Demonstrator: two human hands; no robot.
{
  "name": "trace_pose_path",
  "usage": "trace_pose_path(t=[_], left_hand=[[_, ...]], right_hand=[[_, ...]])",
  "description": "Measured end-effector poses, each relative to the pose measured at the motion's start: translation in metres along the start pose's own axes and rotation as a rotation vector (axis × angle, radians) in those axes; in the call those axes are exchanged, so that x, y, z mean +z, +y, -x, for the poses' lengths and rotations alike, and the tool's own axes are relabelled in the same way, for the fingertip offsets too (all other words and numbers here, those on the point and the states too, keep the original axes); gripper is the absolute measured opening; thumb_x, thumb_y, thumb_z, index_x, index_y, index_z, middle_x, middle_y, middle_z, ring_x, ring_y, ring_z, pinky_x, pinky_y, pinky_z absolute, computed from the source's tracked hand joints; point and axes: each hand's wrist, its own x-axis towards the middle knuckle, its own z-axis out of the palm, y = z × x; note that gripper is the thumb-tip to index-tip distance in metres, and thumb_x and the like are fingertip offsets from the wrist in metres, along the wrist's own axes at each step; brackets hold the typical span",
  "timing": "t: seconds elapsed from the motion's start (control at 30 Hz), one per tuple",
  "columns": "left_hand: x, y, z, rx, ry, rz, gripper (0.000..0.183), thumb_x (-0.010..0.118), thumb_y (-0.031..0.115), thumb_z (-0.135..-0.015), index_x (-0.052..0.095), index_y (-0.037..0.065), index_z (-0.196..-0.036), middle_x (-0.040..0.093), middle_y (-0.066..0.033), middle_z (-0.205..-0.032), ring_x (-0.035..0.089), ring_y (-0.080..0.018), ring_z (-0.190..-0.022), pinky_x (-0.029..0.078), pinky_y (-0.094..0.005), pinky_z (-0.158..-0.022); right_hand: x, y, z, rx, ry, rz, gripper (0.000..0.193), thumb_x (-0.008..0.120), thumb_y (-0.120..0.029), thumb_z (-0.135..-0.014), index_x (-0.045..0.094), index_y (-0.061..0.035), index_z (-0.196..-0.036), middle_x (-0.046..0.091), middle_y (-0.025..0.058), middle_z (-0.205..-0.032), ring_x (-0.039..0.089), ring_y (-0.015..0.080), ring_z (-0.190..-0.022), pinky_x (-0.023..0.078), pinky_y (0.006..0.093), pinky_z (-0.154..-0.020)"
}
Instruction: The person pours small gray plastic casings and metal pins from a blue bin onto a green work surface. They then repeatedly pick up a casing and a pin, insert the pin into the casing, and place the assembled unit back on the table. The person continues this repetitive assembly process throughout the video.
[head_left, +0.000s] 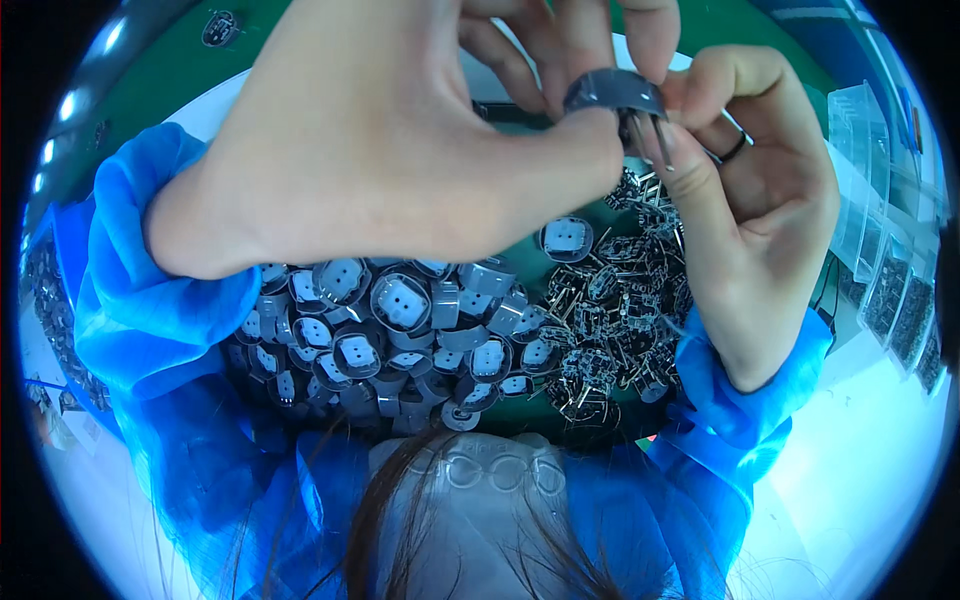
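My left hand reaches across the upper middle, its thumb and fingers closed on a dark grey round plastic housing. At the housing's lower right edge, my right hand pinches a small part with thin metal prongs between thumb and fingertips. The pronged part meets the housing, but how far it sits inside is hidden by my fingers. Below my left hand lies a heap of similar grey housings with pale square faces. Beneath my right hand spreads a pile of black pieces with metal prongs.
One housing lies apart beside the pronged pile. Clear plastic bins with small dark parts stand at the right. A blue tray of parts is at the far left. On the green surface at upper left rests a round piece.
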Motion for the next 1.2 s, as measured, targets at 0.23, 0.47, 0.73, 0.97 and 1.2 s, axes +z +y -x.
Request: trace_pose_path(t=[0.23,0.47,0.73,0.97,1.2], left_hand=[[-0.042,-0.004,0.005,-0.121,0.177,-0.772,0.017,0.072,0.011,-0.087,0.070,0.000,-0.100,0.070,-0.0154,-0.092,0.069,-0.0271,-0.087,0.056,-0.0372,-0.077],[-0.053,-0.031,0.006,0.025,0.331,-1.467,0.027,0.074,0.019,-0.086,0.070,0.001,-0.106,0.066,-0.0178,-0.107,0.066,-0.0352,-0.099,0.055,-0.0418,-0.086],[-0.007,-0.011,0.019,0.129,-0.152,-0.709,0.039,0.081,0.011,-0.071,0.057,0.003,-0.101,0.057,-0.0122,-0.091,0.061,-0.0332,-0.085,0.049,-0.0415,-0.076],[-0.001,-0.006,0.015,0.094,-0.217,-0.663,0.046,0.079,0.022,-0.078,0.061,0.007,-0.118,0.061,-0.0134,-0.114,0.061,-0.0343,-0.112,0.050,-0.0410,-0.091],[-0.007,-0.013,0.013,0.166,-0.124,-0.082,0.027,0.075,0.002,-0.085,0.062,-0.002,-0.109,0.058,-0.0128,-0.107,0.066,-0.0219,-0.076,0.058,-0.0311,-0.062]], right_hand=[[-0.008,-0.021,-0.006,0.016,-0.201,0.695,0.016,0.079,-0.005,-0.082,0.072,-0.0023,-0.097,0.073,0.0098,-0.102,0.068,0.0174,-0.085,0.052,0.0308,-0.079],[-0.018,-0.026,0.001,-0.075,-0.312,0.808,0.019,0.083,-0.004,-0.071,0.072,-0.0008,-0.085,0.070,0.0096,-0.093,0.066,0.0256,-0.081,0.052,0.0340,-0.075],[-0.004,-0.015,-0.002,-0.114,-0.308,0.807,0.022,0.079,0.004,-0.071,0.072,0.0002,-0.091,0.071,0.0109,-0.094,0.068,0.0270,-0.082,0.054,0.0333,-0.072],[-0.002,-0.024,-0.009,-0.145,-0.246,0.571,0.016,0.075,0.006,-0.078,0.071,0.0013,-0.093,0.072,0.0069,-0.092,0.070,0.0177,-0.081,0.054,0.0282,-0.071],[-0.005,-0.039,-0.005,0.060,-0.101,0.225,0.018,0.070,0.008,-0.085,0.066,0.0053,-0.102,0.070,0.0089,-0.099,0.067,0.0135,-0.093,0.054,0.0235,-0.079]])
